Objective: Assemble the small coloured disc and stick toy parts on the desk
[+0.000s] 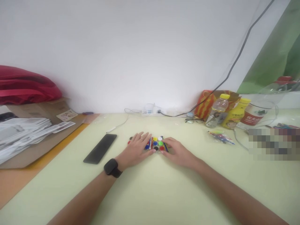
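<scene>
A small group of coloured round pieces, like little caps or paint pots, lies on the pale table in front of me. Yellow, white, blue, green, black and red ones show, with narrow blue and red strips among them. Flat across the left part of the group lies my left hand, fingers stretched out, hiding several pieces. My right hand grips the right end between thumb and fingers, beside a dark narrow strip. Whether the pieces share one clear pack is too blurred to tell.
A black phone lies left of my hands. Stacked white papers and a red bag are farther left. At right stand bottles, with a colourful small packet before them. A power strip sits by the wall.
</scene>
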Tool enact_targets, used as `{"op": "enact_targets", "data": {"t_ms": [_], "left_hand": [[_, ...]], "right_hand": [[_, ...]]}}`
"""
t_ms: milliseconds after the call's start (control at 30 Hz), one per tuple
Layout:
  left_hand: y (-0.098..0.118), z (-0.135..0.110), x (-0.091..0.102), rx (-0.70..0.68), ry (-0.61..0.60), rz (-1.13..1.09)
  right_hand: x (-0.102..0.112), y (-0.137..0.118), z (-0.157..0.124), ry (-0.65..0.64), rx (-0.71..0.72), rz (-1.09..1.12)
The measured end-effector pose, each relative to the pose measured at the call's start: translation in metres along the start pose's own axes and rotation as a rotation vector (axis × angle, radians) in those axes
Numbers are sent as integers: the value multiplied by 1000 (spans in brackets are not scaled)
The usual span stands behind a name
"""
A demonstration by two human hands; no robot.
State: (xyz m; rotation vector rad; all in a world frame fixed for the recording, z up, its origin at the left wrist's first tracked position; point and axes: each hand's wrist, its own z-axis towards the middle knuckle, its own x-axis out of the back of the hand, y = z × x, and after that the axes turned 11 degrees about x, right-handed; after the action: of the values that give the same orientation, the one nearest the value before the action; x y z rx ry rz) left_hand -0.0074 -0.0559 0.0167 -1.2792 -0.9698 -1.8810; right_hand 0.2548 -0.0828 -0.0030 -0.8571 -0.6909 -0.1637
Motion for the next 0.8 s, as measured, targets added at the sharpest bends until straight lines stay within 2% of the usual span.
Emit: {"op": "enact_targets", "data": {"t_ms": [200, 433, 533, 600, 667, 733, 800], "left_hand": [[19, 1, -11, -103, 37, -6], [17, 6, -20, -77, 45, -16], [17, 6, -19, -70, 55, -24], [17, 4, -17, -60, 66, -24], [17, 3, -15, -49, 77, -24], [18, 1, -13, -48, 85, -30], [20, 0, -12, -50, 94, -37]], "right_hand": [[-7, 0, 3, 16, 18, -69], [-15, 3, 5, 40, 24, -134], [-11, 3, 5, 41, 33, -170], [2, 8, 4, 86, -8, -266], [27, 21, 2, 177, -120, -455], [62, 38, -3, 191, -292, -670], [104, 56, -14, 160, -547, -824]]}}
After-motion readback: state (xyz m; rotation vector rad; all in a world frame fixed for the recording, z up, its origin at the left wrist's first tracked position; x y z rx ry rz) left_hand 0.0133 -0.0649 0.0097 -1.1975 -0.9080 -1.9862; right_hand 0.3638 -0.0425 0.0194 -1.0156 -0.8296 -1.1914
